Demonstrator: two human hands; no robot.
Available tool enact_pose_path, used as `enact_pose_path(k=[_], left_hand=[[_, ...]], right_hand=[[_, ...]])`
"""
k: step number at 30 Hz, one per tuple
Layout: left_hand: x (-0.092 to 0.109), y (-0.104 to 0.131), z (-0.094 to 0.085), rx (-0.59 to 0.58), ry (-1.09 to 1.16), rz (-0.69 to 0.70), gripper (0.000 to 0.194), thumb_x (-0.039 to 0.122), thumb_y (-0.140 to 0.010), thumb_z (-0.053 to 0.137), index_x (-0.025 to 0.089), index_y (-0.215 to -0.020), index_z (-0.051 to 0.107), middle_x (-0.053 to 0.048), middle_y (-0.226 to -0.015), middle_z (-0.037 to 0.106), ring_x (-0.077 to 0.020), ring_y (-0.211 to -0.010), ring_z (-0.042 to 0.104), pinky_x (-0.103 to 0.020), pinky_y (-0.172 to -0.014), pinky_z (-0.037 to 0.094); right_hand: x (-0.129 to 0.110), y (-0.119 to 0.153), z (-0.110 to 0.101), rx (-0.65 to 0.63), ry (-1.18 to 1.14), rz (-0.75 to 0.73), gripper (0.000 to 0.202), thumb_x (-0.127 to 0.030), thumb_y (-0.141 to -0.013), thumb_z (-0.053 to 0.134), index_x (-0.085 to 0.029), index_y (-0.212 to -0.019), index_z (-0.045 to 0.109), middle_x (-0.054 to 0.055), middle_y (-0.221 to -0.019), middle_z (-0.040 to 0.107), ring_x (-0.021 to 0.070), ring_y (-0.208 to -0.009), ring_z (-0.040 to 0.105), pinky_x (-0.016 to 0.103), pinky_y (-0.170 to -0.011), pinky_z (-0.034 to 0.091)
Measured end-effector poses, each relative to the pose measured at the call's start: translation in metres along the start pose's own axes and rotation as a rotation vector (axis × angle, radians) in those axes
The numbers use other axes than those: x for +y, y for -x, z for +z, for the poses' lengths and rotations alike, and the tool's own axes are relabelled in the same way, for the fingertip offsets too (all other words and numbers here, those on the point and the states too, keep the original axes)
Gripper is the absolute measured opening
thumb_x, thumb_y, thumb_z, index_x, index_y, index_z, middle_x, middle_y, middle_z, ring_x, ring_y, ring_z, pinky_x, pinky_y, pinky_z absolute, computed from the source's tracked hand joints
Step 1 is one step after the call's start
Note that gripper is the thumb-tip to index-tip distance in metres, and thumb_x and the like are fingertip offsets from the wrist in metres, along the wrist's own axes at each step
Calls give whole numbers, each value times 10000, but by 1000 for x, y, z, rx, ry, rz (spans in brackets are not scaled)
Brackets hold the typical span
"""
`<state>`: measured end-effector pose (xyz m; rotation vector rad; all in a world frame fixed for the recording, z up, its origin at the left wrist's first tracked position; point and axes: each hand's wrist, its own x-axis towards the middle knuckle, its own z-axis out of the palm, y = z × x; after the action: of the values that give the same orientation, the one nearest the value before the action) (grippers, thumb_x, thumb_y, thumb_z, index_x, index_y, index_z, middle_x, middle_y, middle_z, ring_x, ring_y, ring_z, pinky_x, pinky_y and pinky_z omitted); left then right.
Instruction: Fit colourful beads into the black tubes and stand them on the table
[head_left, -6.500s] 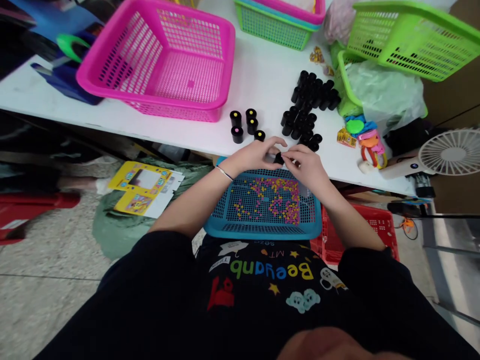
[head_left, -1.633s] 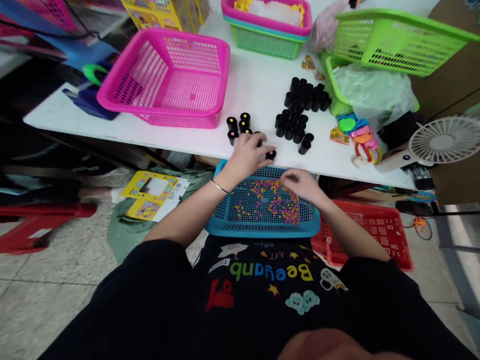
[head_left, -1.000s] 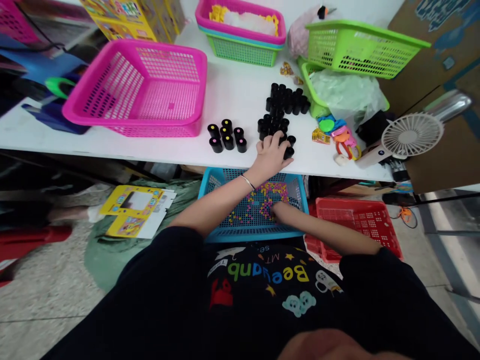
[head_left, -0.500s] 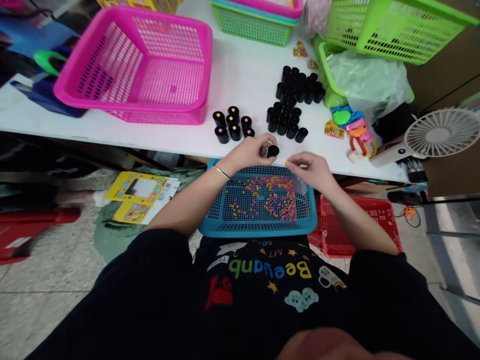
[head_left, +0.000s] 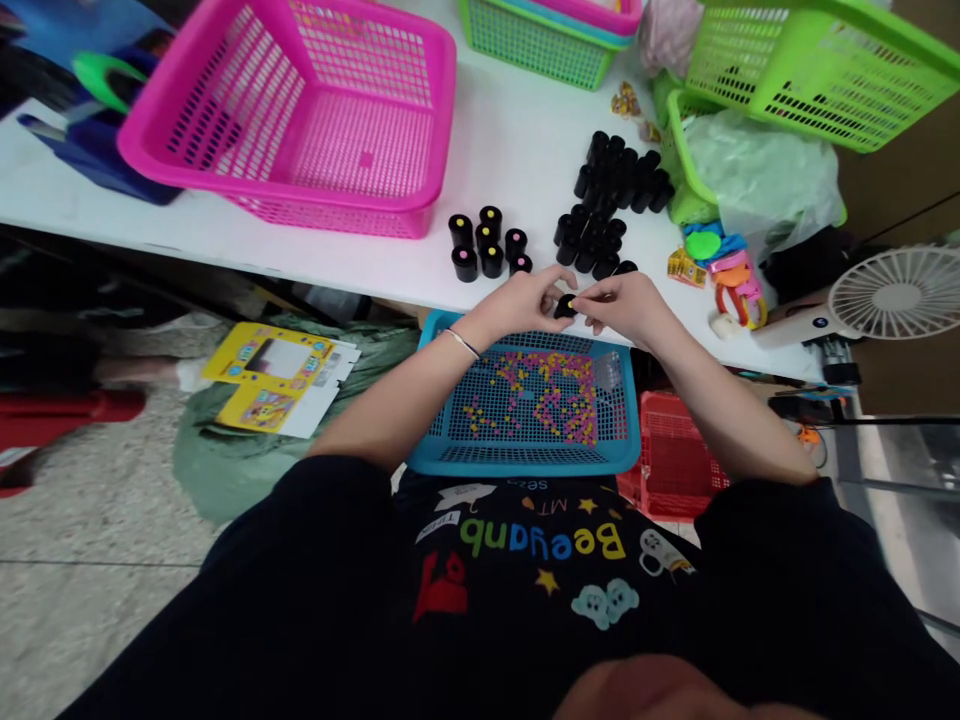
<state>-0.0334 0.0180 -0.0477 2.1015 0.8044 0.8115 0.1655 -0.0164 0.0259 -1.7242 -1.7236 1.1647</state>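
Note:
My left hand is closed round a small black cylinder at the table's front edge. My right hand pinches a tiny yellow piece against the end of that cylinder. Below both hands, a blue basket holds many loose pink and yellow pieces. Left of the hands stand several black cylinders with a yellow or pink dot on top. Behind my right hand is a larger group of plain black cylinders, partly hidden by that hand at the front.
A big pink basket stands on the white table at left. Green baskets, a plastic bag, colourful small items and a handheld fan are at right. A red crate is below.
My right hand has moved left to meet the black cylinder, bringing the yellow piece onto its end. The view has shifted slightly.

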Motion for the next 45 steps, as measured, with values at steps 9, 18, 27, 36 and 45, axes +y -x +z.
enact_pose_path(k=[9, 18, 27, 36, 45], left_hand=[[-2, 0, 2, 1, 94, -14, 662, 161, -788, 798, 207, -1366, 479, 152, -576, 505, -99, -511, 500, -217, -584, 371], [-9, -3, 3, -8, -8, 11, 587, 215, -854, 813, 188, -1368, 531, 133, -597, 502, -110, -552, 521, -221, -630, 424], [14, 27, -6, 189, -604, 8, 317, 330, -930, 822, 258, -1232, 758, -154, -1499, 638, -363, -1249, 611, -532, -1069, 493], [20, 13, -33, 343, -781, -373, 496, 349, -884, 856, 325, -1350, 686, -137, -1716, 413, -506, -1405, 455, -679, -1094, 374], [24, -49, 6, 325, -590, -182, 182, 323, -956, 730, 270, -1128, 709, -89, -1700, 455, -511, -1463, 370, -724, -1127, 287]], right_hand=[[7, -6, 19, 47, -572, 315, 186, -89, -915, 730, -126, -1089, 783, 18, -812, 741, 99, -753, 749, 191, -779, 684], [14, -7, 23, 43, -662, 323, 140, -98, -946, 722, -133, -1062, 792, 39, -928, 794, 104, -866, 780, 176, -873, 672], [53, 44, 33, -11, -395, 78, 298, -376, -991, 739, -197, -1229, 749, 20, -868, 752, 149, -765, 735, 292, -787, 658], [102, 79, 77, -477, 595, 17, 210, -73, -878, 735, -99, -1074, 804, 221, -1207, 750, 315, -1049, 760, 353, -931, 565], [108, 83, 85, -301, 474, -36, 504, 87, -821, 606, -226, -493, 386, -32, -549, 387, 123, -542, 474, 321, -715, 467]])
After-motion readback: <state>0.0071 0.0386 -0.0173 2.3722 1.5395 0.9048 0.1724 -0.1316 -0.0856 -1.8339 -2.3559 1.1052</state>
